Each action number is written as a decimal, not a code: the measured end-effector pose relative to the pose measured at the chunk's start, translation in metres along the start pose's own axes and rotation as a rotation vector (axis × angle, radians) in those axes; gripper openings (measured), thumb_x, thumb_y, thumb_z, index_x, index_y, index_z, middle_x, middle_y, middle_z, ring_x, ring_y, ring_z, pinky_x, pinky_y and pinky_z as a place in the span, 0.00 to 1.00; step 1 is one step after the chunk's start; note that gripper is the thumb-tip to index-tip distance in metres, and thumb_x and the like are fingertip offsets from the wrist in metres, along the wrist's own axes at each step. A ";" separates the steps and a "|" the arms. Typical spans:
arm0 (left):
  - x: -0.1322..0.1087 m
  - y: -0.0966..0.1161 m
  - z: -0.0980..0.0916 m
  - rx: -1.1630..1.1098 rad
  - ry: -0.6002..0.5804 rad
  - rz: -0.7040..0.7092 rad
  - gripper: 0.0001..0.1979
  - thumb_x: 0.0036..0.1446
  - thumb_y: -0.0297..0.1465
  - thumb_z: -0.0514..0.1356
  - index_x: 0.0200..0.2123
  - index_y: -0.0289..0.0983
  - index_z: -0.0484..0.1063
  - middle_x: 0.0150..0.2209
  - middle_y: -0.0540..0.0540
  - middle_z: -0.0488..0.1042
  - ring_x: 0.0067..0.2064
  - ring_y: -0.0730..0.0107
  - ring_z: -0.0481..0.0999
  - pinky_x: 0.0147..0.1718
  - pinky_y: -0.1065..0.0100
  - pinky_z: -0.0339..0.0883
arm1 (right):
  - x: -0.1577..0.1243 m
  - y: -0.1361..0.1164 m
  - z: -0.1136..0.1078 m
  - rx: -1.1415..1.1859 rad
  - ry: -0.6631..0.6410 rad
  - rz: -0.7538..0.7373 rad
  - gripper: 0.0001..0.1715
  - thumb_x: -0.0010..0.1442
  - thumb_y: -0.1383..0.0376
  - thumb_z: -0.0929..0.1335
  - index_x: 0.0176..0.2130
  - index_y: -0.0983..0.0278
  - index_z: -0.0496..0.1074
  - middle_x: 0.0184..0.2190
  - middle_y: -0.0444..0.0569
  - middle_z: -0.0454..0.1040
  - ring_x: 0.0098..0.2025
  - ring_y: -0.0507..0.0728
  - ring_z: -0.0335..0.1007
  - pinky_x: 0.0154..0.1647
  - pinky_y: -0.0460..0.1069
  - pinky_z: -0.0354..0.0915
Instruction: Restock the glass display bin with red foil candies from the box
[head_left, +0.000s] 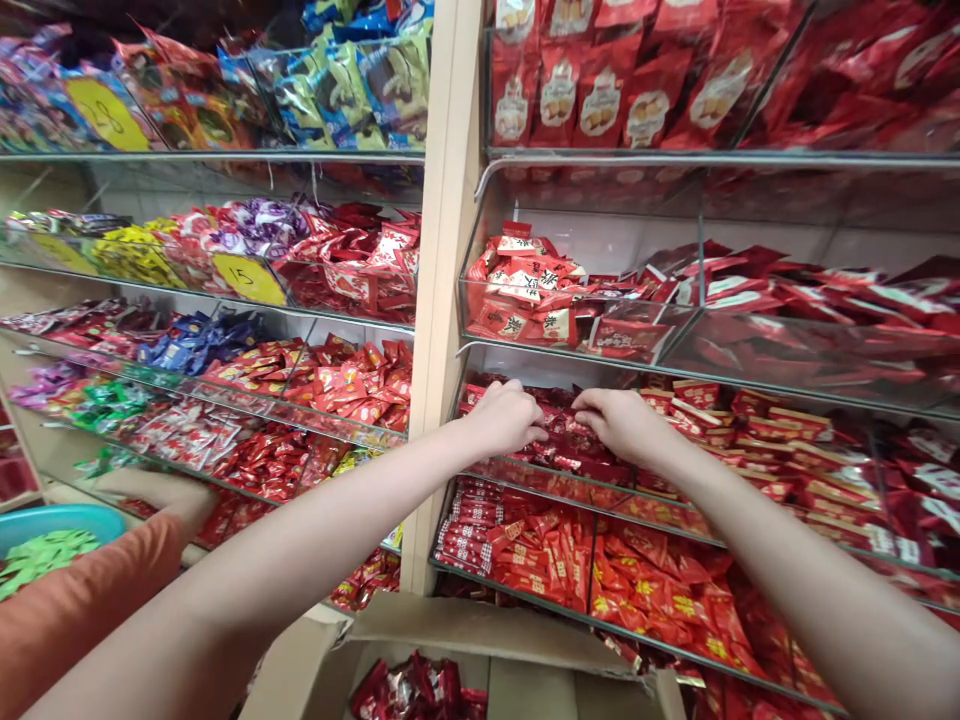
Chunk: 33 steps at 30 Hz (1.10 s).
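Both my hands reach into a shelf compartment of small dark red wrapped candies (pixel 564 415), on the right-hand rack. My left hand (pixel 504 418) is at the compartment's left side, its fingers curled down at the candies. Facing it from the right, my right hand (pixel 624 425) has its fingers bent inward over the same pile. What either hand grips, if anything, is hidden by the fingers. Below me stands an open cardboard box (pixel 536 690) with more dark red wrapped candies (pixel 416 688) inside.
Clear plastic shelf fronts (pixel 600 478) and a wooden upright (pixel 439 300) frame the compartments. Red packets (pixel 529 280) lie on the shelf above. At left, another person's arm in an orange sleeve (pixel 97 610) reaches toward the lower shelves, beside a blue basin (pixel 97 515) of green packets.
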<state>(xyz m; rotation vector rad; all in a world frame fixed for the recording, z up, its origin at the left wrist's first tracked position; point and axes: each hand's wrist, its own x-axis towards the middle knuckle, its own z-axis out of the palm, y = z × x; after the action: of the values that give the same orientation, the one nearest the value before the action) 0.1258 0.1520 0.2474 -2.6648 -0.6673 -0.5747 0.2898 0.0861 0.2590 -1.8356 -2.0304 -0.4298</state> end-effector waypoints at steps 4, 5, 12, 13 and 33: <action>0.007 -0.002 0.003 -0.006 -0.023 -0.043 0.10 0.51 0.38 0.56 0.29 0.40 0.74 0.32 0.45 0.76 0.40 0.59 0.67 0.37 0.62 0.59 | 0.008 0.001 0.000 -0.045 -0.120 0.028 0.12 0.53 0.67 0.61 0.36 0.64 0.72 0.36 0.52 0.76 0.39 0.58 0.70 0.38 0.48 0.61; 0.008 -0.003 0.003 -0.009 -0.031 -0.054 0.10 0.51 0.38 0.56 0.30 0.40 0.74 0.32 0.44 0.76 0.41 0.59 0.67 0.37 0.61 0.60 | 0.009 0.001 -0.001 -0.049 -0.154 0.032 0.12 0.53 0.67 0.62 0.35 0.64 0.72 0.35 0.51 0.76 0.39 0.57 0.70 0.36 0.47 0.61; 0.012 -0.010 0.003 -0.052 -0.080 -0.087 0.12 0.51 0.40 0.55 0.32 0.40 0.74 0.30 0.45 0.76 0.37 0.64 0.71 0.37 0.66 0.62 | 0.014 -0.001 -0.004 -0.103 -0.294 0.000 0.09 0.49 0.67 0.64 0.33 0.63 0.71 0.32 0.49 0.75 0.34 0.55 0.69 0.31 0.46 0.58; 0.012 -0.010 0.003 -0.056 -0.081 -0.087 0.12 0.50 0.40 0.55 0.32 0.40 0.74 0.30 0.45 0.76 0.37 0.64 0.71 0.37 0.66 0.62 | 0.013 -0.001 -0.004 -0.099 -0.288 -0.004 0.09 0.49 0.67 0.64 0.33 0.63 0.71 0.32 0.49 0.75 0.34 0.55 0.69 0.31 0.46 0.58; 0.017 -0.009 -0.008 -0.084 -0.180 0.078 0.10 0.48 0.37 0.55 0.28 0.38 0.72 0.27 0.47 0.75 0.30 0.67 0.71 0.29 0.69 0.59 | 0.004 -0.008 -0.003 -0.102 -0.206 -0.012 0.06 0.50 0.67 0.63 0.27 0.63 0.69 0.27 0.48 0.74 0.31 0.54 0.68 0.28 0.45 0.57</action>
<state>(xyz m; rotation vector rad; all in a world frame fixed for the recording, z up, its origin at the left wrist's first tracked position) 0.1323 0.1626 0.2644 -2.8314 -0.5957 -0.3516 0.2813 0.0879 0.2637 -2.0029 -2.1913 -0.3674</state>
